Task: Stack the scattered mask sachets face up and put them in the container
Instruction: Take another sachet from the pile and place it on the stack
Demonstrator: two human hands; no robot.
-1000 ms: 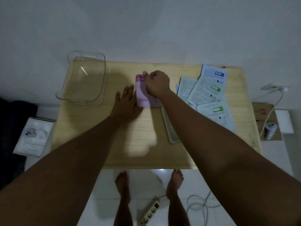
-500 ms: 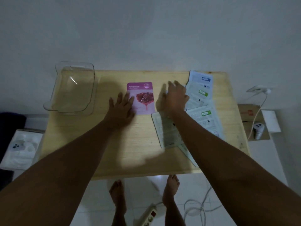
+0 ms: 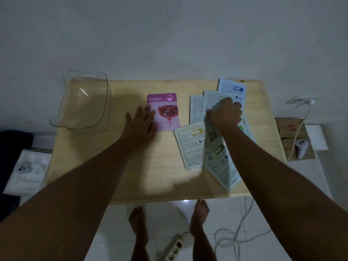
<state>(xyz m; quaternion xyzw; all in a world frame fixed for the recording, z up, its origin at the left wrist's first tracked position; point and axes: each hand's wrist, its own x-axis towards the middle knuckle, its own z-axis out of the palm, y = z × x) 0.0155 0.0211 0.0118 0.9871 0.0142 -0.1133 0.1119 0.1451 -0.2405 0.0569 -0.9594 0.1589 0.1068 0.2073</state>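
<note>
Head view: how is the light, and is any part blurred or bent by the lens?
Head view: dim, bluish light; both arms cast soft shadows on the table. The right hand and the sachet it lifts are motion-blurred; the pomegranate sachet under the left hand reads sharp. The wide lens bows the table edges.

We are seeing a wooden table (image 3: 146, 178) standing against a pale wall, a power strip (image 3: 174, 249) lying on the white floor, a cardboard box (image 3: 290, 132) sitting right.
</note>
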